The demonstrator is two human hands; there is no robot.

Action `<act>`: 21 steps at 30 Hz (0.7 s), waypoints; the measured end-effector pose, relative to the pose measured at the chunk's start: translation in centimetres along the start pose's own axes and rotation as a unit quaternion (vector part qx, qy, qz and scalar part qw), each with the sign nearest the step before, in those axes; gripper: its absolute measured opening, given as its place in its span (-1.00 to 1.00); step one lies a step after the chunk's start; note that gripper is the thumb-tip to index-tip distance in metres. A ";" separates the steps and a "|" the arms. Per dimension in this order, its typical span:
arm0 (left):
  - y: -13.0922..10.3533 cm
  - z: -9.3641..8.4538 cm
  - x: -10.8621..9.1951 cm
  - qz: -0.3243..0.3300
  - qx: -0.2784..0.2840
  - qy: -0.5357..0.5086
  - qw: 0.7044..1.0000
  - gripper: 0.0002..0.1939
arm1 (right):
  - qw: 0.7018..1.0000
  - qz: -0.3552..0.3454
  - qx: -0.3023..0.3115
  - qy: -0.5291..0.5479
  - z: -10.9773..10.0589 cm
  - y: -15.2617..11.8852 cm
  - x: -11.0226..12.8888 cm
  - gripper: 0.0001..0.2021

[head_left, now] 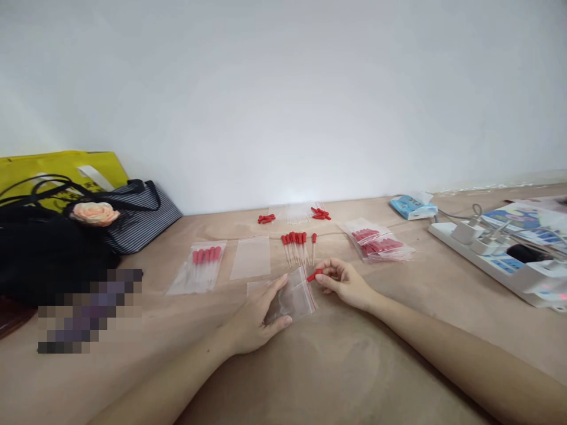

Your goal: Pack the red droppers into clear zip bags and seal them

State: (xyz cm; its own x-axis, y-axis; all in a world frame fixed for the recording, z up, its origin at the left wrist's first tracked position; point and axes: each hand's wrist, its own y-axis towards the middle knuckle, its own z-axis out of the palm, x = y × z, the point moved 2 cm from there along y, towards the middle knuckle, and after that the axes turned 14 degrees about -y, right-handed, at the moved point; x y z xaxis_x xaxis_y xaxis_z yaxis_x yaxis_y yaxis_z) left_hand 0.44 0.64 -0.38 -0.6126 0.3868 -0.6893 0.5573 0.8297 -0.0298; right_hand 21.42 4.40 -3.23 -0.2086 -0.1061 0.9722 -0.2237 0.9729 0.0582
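My right hand [343,284] pinches the red rubber bulb of a dropper [315,275] at the mouth of a clear zip-lock bag [295,298]. How far its tube reaches into the bag is hard to make out. My left hand [263,316] holds that bag from the left, thumb along the near edge and fingers along the far one. Just beyond lies a group of red-topped droppers [295,239], with a single dropper [314,239] a little apart to the right. A flat, unfilled bag [251,258] lies left of the group.
At left, a bag [206,260] contains several droppers; filled bags [376,241] are piled at right. Loose red bulbs [266,219] and more bulbs [321,213] lie near the wall. A power strip [491,262], tissue pack [413,207] and striped bag [137,218] flank the table.
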 end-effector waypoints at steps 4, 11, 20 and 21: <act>0.0 0.0 0.0 0.006 -0.003 -0.006 1.000 -0.36 | 0.996 -0.033 0.054 -0.061 -0.1 0.0 0.2 -0.71; 0.1 0.2 0.0 0.021 0.001 -0.021 1.000 -0.39 | 0.987 0.056 0.147 0.039 0.9 0.3 0.6 -0.67; 0.2 0.4 0.3 0.039 -0.012 -0.040 0.998 -0.38 | 0.969 0.084 0.157 0.170 2.6 -0.6 1.3 -0.70; 0.1 0.3 0.4 0.039 -0.010 -0.046 0.998 -0.38 | 0.968 0.085 0.157 0.176 2.6 -0.6 1.3 -0.70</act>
State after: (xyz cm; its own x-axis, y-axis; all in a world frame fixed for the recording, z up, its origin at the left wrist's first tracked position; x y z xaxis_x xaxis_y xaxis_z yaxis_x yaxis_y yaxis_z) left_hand 0.45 0.76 -0.87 -0.5131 0.4135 -0.7522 0.5899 0.8064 0.0409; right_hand 18.76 3.14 -2.56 0.0582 0.1800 0.9819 -0.5053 0.8536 -0.1265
